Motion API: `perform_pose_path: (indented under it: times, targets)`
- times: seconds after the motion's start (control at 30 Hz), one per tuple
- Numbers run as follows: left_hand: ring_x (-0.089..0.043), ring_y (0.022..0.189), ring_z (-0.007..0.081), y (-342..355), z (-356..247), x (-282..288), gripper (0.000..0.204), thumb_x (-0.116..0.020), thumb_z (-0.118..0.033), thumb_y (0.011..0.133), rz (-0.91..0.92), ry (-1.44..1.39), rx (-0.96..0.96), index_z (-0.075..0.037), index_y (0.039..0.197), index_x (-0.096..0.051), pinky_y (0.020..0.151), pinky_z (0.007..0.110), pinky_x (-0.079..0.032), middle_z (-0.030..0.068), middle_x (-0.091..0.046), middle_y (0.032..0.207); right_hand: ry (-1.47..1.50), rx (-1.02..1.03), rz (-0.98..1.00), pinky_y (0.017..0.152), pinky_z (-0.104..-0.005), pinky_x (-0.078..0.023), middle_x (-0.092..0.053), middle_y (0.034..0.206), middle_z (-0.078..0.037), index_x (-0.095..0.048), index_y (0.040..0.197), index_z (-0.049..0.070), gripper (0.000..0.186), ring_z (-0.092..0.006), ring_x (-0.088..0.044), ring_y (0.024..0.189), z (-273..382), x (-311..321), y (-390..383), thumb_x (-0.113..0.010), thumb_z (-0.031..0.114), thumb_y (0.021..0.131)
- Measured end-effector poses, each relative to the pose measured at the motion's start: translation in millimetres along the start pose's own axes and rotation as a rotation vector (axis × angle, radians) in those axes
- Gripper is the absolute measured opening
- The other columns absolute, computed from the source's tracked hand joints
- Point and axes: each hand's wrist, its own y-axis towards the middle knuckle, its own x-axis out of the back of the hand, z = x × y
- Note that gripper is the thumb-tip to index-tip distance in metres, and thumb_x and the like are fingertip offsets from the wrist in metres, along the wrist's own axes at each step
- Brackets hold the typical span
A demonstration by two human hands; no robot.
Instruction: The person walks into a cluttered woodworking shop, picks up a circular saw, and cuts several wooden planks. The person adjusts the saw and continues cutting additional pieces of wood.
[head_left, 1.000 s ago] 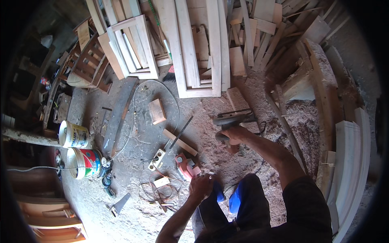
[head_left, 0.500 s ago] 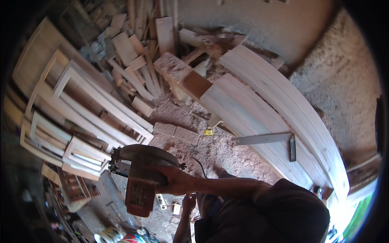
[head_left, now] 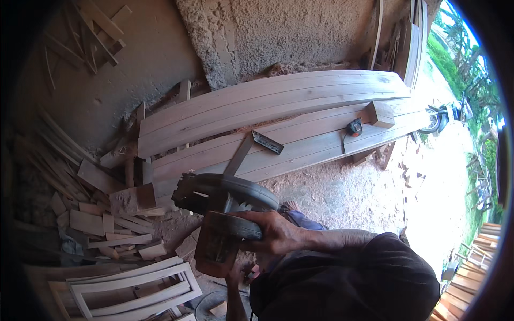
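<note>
"Black and rust-brown casing: where is the circular saw [head_left: 220, 224] sitting?"

"It is hanging raised in the right hand [head_left: 276, 232], which is grasping its handle. In this view it is overlapping the near-left corner of the planks [head_left: 316, 136]."

"What is changing?"

"Against one second ago, it is no longer hovering low by the floor; it is riding higher, and the view is swinging round to the planks. I am judging that work is shifting there. A square [head_left: 267, 143] is lying left of their middle; a tape measure [head_left: 354, 127] and wood block [head_left: 380, 114] are resting toward the right end."

"What is not showing?"

"The casing is covering part of the left hand [head_left: 234, 274]; I cannot tell whether it is holding anything. The saw is hiding the square's lower tip. Its height above the planks is staying unreadable."
</note>
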Motion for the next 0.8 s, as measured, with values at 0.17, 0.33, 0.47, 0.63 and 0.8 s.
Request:
perform_pose_path:
  times: [0.17, 0.33, 0.47, 0.63, 0.8]
  targets:
    - [-0.068, 0.094, 0.0229, 69, -77, -36, 0.028, -0.059, -0.015, 0.100, 0.053, -0.025, -0.059, 0.006, 0.118, -0.066, 0.082, 0.039, -0.057, 0.0161, -0.071, 0.106, -0.074, -0.024, -0.372, 0.097, -0.0379, -0.054, -0.069, 0.123, -0.019, -0.050, 0.147, 0.000, 0.064, -0.0240, -0.068, 0.115, 7, 96, -79, -0.078, 0.016, 0.091]
    - [-0.069, 0.107, 0.0275, 103, -155, -127, 0.031, -0.057, -0.016, 0.104, 0.079, 0.028, -0.197, 0.005, 0.124, -0.066, 0.092, 0.040, -0.056, 0.0194, -0.070, 0.119, 0.120, -0.087, -0.612, 0.100, -0.0348, -0.052, -0.068, 0.124, -0.012, -0.052, 0.144, -0.002, 0.062, -0.0174, -0.065, 0.114, 5, 190, -166, -0.078, 0.011, 0.089]
    - [-0.069, 0.112, 0.0313, 105, -226, -222, 0.031, -0.056, -0.020, 0.104, 0.142, 0.159, -0.374, 0.002, 0.123, -0.067, 0.094, 0.041, -0.055, 0.0205, -0.071, 0.121, 0.194, -0.154, -0.697, 0.100, -0.0334, -0.052, -0.067, 0.124, -0.010, -0.053, 0.143, -0.001, 0.060, -0.0170, -0.064, 0.113, -4, 272, -231, -0.077, 0.009, 0.089]
    - [-0.071, 0.108, 0.0314, 107, -332, -328, 0.030, -0.056, -0.021, 0.104, 0.260, 0.106, -0.452, 0.000, 0.124, -0.067, 0.092, 0.041, -0.056, 0.0195, -0.072, 0.118, 0.171, -0.205, -0.883, 0.088, -0.0296, -0.054, -0.069, 0.113, -0.007, -0.057, 0.139, 0.000, 0.051, -0.0124, -0.066, 0.101, 3, 347, -294, -0.074, 0.014, 0.094]
    - [-0.072, 0.105, 0.0307, 115, -419, -400, 0.030, -0.058, -0.020, 0.103, 0.369, 0.079, -0.495, -0.001, 0.125, -0.067, 0.091, 0.040, -0.057, 0.0190, -0.073, 0.116, 0.285, -0.148, -1.079, 0.054, -0.0229, -0.047, -0.067, 0.080, 0.000, -0.066, 0.119, 0.001, 0.034, -0.0064, -0.061, 0.063, 6, 398, -331, -0.072, 0.017, 0.090]
